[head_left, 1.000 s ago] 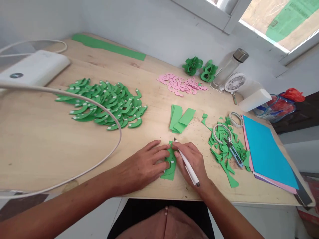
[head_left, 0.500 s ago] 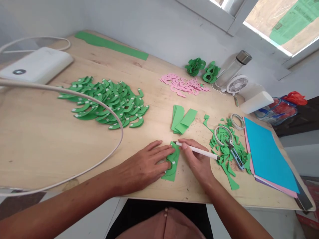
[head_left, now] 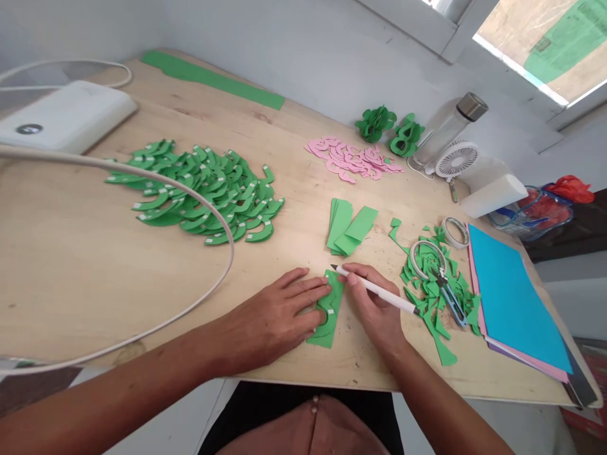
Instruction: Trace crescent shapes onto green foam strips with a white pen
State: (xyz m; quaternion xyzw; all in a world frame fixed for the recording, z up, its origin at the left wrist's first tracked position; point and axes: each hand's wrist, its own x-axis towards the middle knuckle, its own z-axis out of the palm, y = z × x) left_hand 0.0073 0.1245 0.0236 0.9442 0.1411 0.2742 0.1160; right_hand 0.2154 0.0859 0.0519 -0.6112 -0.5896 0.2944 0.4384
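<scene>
My left hand (head_left: 277, 316) lies flat, fingers stretched, over a curved green paper cutout (head_left: 326, 301) that rests on a green paper strip (head_left: 328, 338). Part of the cutout is hidden under the fingers. In my right hand (head_left: 377, 309) is a white pen (head_left: 379, 291), gripped between thumb and fingers. Its dark tip points to the upper left, just above the strip's top edge. Beyond both hands lie several blank green paper strips (head_left: 348, 227). A heap of green cutouts with small white patches (head_left: 208, 196) spreads to the left.
Green scraps (head_left: 429, 297) lie to the right with scissors (head_left: 453, 300) and tape rolls (head_left: 456, 232). Further right is a blue paper stack (head_left: 516, 297). Pink cutouts (head_left: 353, 159), a small fan (head_left: 456, 158) and a bottle (head_left: 448, 129) stand behind. A white cable (head_left: 230, 253) loops across the left.
The pen's tip has moved slightly up, off the cutout's top edge. My left hand stays in place on the paper. The whole view has shifted a little.
</scene>
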